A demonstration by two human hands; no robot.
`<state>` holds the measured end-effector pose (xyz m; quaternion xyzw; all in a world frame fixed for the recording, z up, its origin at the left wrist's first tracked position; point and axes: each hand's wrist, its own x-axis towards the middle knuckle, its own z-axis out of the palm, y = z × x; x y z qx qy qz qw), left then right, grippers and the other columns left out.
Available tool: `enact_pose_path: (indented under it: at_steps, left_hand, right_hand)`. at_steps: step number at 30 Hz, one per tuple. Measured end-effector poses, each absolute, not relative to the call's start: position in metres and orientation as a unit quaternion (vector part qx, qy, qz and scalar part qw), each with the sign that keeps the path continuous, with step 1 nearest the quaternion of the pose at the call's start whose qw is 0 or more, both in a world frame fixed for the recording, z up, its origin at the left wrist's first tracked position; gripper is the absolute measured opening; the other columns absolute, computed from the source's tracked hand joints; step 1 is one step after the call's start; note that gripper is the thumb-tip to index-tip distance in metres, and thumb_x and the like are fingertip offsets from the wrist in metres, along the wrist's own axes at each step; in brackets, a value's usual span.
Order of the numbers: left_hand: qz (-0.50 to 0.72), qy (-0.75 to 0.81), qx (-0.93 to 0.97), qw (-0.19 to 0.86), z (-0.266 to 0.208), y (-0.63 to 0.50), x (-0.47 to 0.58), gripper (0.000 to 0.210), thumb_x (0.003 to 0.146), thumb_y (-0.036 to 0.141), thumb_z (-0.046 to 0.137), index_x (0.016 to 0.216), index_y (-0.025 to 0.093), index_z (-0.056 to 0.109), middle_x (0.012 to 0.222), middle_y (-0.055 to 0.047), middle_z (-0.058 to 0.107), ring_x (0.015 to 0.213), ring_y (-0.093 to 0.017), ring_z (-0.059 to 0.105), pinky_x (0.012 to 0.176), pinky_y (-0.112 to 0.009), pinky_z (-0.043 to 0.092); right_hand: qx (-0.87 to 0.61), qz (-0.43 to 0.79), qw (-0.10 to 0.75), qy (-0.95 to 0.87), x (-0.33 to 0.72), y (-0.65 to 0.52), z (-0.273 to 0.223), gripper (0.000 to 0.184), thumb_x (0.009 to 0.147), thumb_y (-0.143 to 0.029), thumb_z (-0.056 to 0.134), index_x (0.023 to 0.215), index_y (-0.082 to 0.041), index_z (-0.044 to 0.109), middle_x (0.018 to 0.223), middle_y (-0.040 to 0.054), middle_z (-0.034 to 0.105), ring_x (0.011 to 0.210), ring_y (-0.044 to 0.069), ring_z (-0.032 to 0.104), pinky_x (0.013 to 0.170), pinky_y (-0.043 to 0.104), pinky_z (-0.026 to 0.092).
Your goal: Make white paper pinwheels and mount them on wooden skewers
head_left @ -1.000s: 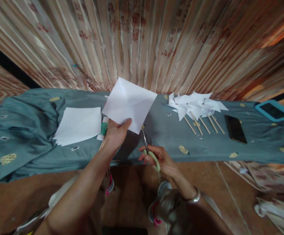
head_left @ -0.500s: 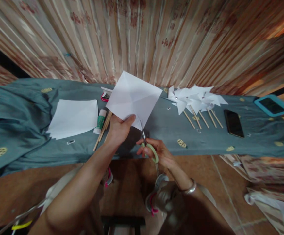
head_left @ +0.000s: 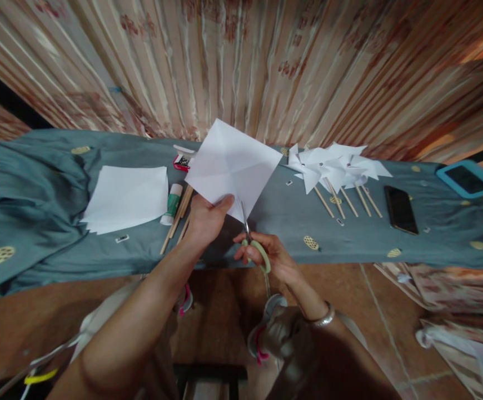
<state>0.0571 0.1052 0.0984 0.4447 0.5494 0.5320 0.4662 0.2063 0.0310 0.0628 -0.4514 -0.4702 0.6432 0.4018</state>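
My left hand (head_left: 208,218) pinches a square sheet of white paper (head_left: 235,161) at its near edge, thumb on top. Faint creases cross the sheet, which is held up over the table with one corner toward me. In my right hand (head_left: 268,253) is a pair of scissors (head_left: 260,255) with light green handles. Their blades lie at the near corner of the sheet, just right of my left thumb. Whether the blades are fully closed I cannot tell.
The cloth-covered table (head_left: 274,239) carries a stack of white paper (head_left: 128,197), a glue stick (head_left: 173,204), wooden sticks (head_left: 178,219) and a small red box (head_left: 182,161) on the left. Several paper pinwheels (head_left: 337,166), a phone (head_left: 401,209) and a blue-framed tablet (head_left: 468,179) lie right.
The paper, both hands and the scissors appear slightly further right in view, partly from a small camera shift. My grip on the sheet and on the scissors is unchanged.
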Motion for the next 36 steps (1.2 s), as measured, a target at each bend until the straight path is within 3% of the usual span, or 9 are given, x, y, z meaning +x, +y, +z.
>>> enact_pose_path:
  at_steps: [9, 21, 27, 36]
  left_hand:
    - [0.531, 0.542, 0.473, 0.448, 0.094, 0.108, 0.057, 0.007, 0.067, 0.023, 0.072, 0.070, 0.018, 0.067, 0.077, -0.004, 0.071, 0.078, -0.023, 0.065, 0.076, -0.032, 0.054]
    - [0.503, 0.554, 0.505, 0.430, 0.087, 0.110, 0.052, 0.021, 0.067, 0.033, 0.070, 0.076, 0.014, 0.069, 0.079, -0.007, 0.072, 0.082, -0.024, 0.066, 0.080, -0.036, 0.054]
    - [0.529, 0.520, 0.510, 0.435, 0.083, 0.113, 0.051, 0.025, 0.068, 0.032, 0.069, 0.086, 0.014, 0.069, 0.088, -0.008, 0.073, 0.087, -0.024, 0.066, 0.083, -0.035, 0.053]
    - [0.526, 0.530, 0.513, 0.425, 0.084, 0.114, 0.052, 0.018, 0.066, 0.030, 0.068, 0.077, 0.016, 0.067, 0.080, -0.006, 0.071, 0.087, -0.024, 0.065, 0.082, -0.036, 0.054]
  right_hand:
    - [-0.442, 0.644, 0.389, -0.487, 0.208, 0.031, 0.058, 0.044, 0.074, -0.055, 0.073, 0.098, -0.019, 0.070, 0.071, 0.0016, 0.068, 0.062, 0.013, 0.062, 0.056, 0.024, 0.048]
    - [-0.455, 0.617, 0.379, -0.518, 0.209, 0.032, 0.057, 0.049, 0.075, -0.061, 0.070, 0.098, -0.018, 0.067, 0.069, 0.0002, 0.063, 0.060, 0.011, 0.055, 0.055, 0.023, 0.045]
    - [-0.466, 0.616, 0.380, -0.509, 0.207, 0.031, 0.057, 0.041, 0.076, -0.054, 0.071, 0.096, -0.018, 0.067, 0.064, -0.0020, 0.059, 0.058, 0.010, 0.051, 0.052, 0.021, 0.041]
    - [-0.475, 0.625, 0.372, -0.496, 0.207, 0.032, 0.060, 0.039, 0.072, -0.050, 0.076, 0.093, -0.019, 0.067, 0.063, -0.0027, 0.059, 0.056, 0.010, 0.052, 0.050, 0.020, 0.040]
